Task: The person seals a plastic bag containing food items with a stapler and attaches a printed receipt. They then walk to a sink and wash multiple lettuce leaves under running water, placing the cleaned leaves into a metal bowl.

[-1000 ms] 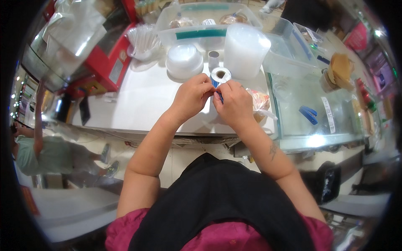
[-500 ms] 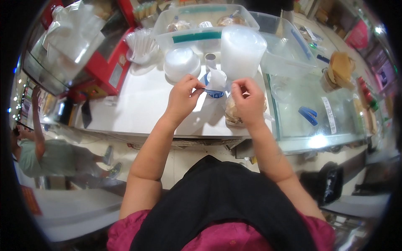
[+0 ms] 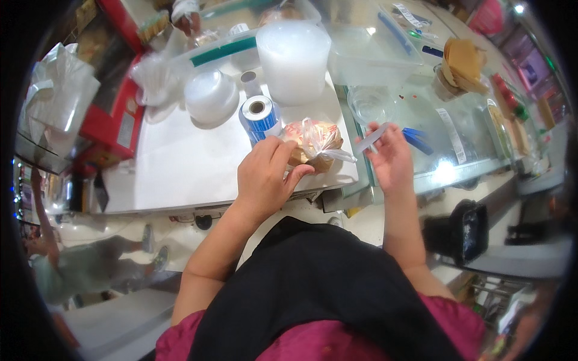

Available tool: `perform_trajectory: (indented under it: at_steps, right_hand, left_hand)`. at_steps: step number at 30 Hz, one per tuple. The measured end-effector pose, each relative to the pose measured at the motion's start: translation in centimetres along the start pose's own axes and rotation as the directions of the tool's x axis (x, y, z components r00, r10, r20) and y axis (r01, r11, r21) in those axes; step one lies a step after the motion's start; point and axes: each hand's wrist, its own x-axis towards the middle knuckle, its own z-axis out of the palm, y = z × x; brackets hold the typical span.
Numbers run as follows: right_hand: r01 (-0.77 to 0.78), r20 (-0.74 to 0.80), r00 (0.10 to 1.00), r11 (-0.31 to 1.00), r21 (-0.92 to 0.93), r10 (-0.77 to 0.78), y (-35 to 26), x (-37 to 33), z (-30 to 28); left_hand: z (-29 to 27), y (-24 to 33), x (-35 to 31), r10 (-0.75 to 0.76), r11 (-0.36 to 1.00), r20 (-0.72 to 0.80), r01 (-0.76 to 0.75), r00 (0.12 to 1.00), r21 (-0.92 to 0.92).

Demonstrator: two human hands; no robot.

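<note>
A tied clear plastic bag (image 3: pixel 317 138) with a brown, red-printed food packet inside sits near the front right of the white counter. My left hand (image 3: pixel 265 174) is on its near left side, thumb and fingers closed around that edge. Off to the bag's right, my right hand (image 3: pixel 391 157) pinches one end of a thin whitish strip (image 3: pixel 371 138), likely a label or tape piece; its printing cannot be read. Just behind my left hand stands a blue and white label roll (image 3: pixel 260 117), its core facing up.
Behind the roll are a stack of clear lids or bowls (image 3: pixel 211 96) and a tall stack of translucent containers (image 3: pixel 294 60). A blue stapler (image 3: pixel 416 140) lies on the glass counter (image 3: pixel 415 114). Another person's hand (image 3: pixel 186 21) is at the far left, by a plastic bin (image 3: pixel 223 51).
My left hand has left the label roll and moved right onto the bag. My right hand has shifted right and away from the bag, with the strip in its fingers. The view has turned right.
</note>
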Motion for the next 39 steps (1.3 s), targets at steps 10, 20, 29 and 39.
perform_trajectory:
  at_steps: [10,20,29,39]
  right_hand:
    - [-0.046,0.463,0.878,0.983,-0.177,0.124,-0.8,-0.2,4.0]
    - [-0.176,0.633,0.708,0.946,-0.272,0.314,-2.5,2.3,7.3]
    - [0.021,0.779,0.578,0.950,-0.311,0.242,-2.8,4.7,4.7]
    - [-0.097,0.734,0.596,0.937,-0.336,0.325,1.5,4.3,5.7]
  left_hand:
    - [2.8,1.9,2.2,-0.053,0.986,-0.030,0.048,0.998,-0.157]
    - [1.4,1.9,4.5,-0.193,0.672,0.346,0.380,0.918,-0.636]
    - [-0.4,2.1,4.9,-0.386,0.621,0.304,0.488,0.871,-0.613]
    - [0.4,1.2,2.0,-0.502,0.518,0.163,0.446,0.849,-0.730]
